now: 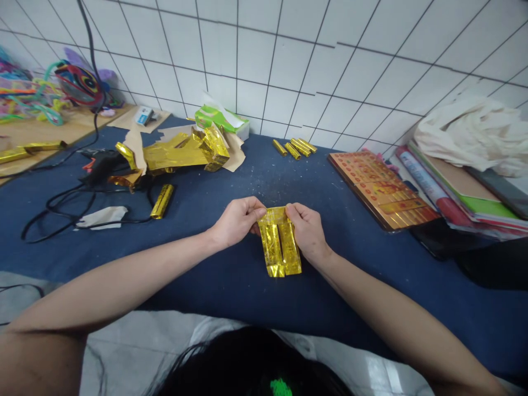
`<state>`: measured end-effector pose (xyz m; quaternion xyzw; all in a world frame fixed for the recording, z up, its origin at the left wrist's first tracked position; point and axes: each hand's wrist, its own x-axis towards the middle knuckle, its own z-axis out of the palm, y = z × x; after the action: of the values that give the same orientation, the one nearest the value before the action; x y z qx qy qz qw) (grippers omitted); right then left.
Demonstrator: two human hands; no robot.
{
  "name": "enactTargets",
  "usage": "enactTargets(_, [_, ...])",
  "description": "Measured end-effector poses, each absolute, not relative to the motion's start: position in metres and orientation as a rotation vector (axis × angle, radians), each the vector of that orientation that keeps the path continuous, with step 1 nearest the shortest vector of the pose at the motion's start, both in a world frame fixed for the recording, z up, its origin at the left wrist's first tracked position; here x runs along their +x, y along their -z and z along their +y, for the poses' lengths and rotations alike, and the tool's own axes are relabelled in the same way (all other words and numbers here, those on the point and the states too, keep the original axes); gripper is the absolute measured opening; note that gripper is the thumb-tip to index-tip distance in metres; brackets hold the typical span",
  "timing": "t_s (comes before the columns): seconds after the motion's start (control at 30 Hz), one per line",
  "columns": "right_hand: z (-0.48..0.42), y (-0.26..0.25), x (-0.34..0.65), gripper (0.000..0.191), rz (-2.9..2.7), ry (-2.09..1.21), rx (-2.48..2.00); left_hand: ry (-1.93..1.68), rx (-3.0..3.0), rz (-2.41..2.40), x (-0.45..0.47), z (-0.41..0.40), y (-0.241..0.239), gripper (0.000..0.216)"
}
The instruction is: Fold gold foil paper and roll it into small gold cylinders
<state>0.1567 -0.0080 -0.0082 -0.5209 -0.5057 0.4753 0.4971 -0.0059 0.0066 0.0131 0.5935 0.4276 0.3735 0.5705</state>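
Observation:
Between my two hands is a piece of shiny gold foil paper [290, 250], its lower part split into two strips that hang toward me. My left hand [237, 221] pinches its upper left corner between thumb and fingers. At the upper right corner, my right hand [309, 230] grips it the same way. The paper is held over the dark blue tablecloth [223, 291]. To the left lies a single gold foil roll [162, 201], apart from my hands. Several small gold rolls [292, 150] lie farther back near the wall.
Crumpled gold foil scraps [177, 157] and a green tissue pack [220, 118] sit at the back left. A black glue gun [101, 165] lies with its looping cable [49, 203]. On the right are a stack of gold-red printed sheets [379, 187], books [466, 187] and white cloth [466, 132].

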Motion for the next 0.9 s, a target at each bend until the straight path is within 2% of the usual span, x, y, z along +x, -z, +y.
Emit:
enactTargets(0.2, [-0.004,0.010,0.160,0.030,-1.241,-1.102,-1.273,-0.884,1.400,1.017,-0.007,0.007,-0.012,0.013])
enactTargets(0.4, [0.003,0.010,0.163,0.032,-1.510,-0.798,-1.441,-0.808,1.508,1.143,-0.006,0.015,-0.007,0.014])
enactTargets(0.67, [0.010,0.011,0.163,0.017,-1.797,-0.351,-1.821,-0.582,2.250,1.553,-0.011,0.027,-0.001,0.010])
enactTargets(0.73, [0.010,0.012,0.162,0.016,-1.858,-0.281,-1.864,-0.537,2.449,1.585,-0.011,0.025,0.000,0.015])
enactTargets(0.9, [0.011,0.013,0.161,0.013,-1.987,-0.106,-1.943,-0.385,2.990,1.176,-0.010,0.016,-0.001,0.018])
